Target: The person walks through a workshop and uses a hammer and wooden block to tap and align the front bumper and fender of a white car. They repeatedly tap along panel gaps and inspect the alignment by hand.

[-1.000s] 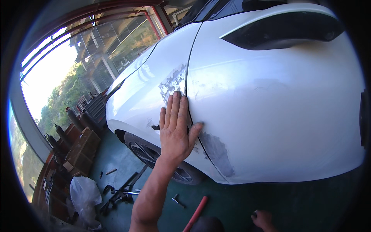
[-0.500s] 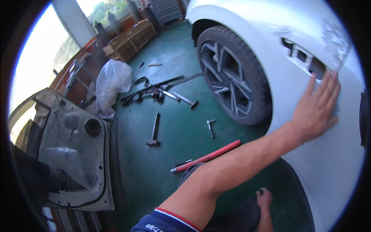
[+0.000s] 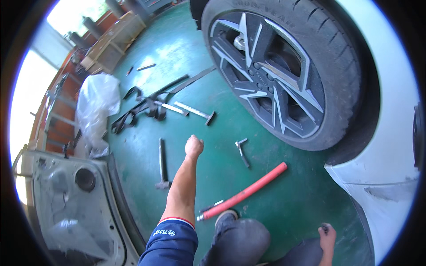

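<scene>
My left hand (image 3: pixel 194 145) reaches out over the green floor, fingers curled in, with nothing visible in it. It is above the gap between two hammers: a hammer with a silver handle (image 3: pixel 193 111) farther off, and a sledgehammer with a dark handle (image 3: pixel 162 162) to the left. My right hand (image 3: pixel 327 237) rests low by my knee, closed around a small dark object (image 3: pixel 325 228) whose kind I cannot make out. To the right is the white car's body panel (image 3: pixel 390 146), with a wheel (image 3: pixel 266 75) ahead of it.
A red tube (image 3: pixel 244 190) and a T-shaped tool (image 3: pixel 242 153) lie on the floor before me. Black straps (image 3: pixel 142 106) spread farther off, near a plastic bag (image 3: pixel 97 102). A detached car door (image 3: pixel 71 199) stands left; a wooden crate (image 3: pixel 113 42) is behind.
My left hand has left the car's panel, where it lay flat, and swung left over the floor, its fingers now curled. The view has turned downward. My right hand still holds the dark object.
</scene>
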A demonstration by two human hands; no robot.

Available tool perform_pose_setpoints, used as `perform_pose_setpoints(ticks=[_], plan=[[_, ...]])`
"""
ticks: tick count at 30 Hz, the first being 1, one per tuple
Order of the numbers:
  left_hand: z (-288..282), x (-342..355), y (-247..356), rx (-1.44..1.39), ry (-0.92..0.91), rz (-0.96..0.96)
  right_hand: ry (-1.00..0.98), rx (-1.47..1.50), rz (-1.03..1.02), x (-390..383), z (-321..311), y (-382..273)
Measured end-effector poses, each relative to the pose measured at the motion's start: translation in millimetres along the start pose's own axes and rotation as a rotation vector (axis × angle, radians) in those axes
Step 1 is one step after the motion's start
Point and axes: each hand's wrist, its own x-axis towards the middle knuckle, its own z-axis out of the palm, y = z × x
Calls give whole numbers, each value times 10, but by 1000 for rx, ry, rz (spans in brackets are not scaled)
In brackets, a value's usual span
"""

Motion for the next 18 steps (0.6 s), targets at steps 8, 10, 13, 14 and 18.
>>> perform_pose_setpoints(ticks=[8, 10, 13, 14, 18], plan=[[824, 1487, 208, -77, 53, 178, 124, -59, 75, -308, -183, -843], [739, 1454, 233, -84, -45, 112, 99, -127, 94, -346, -147, -1212], [487, 1059, 313, 148, 80, 339, -48, -69, 96, -311, -41, -1623], [317, 916, 347, 206, 61, 418, -63, -111, -18, -291, 30, -1718], [-684, 232, 659, 81, -82, 381, -256, -97, -275, -207, 428, -1956]])
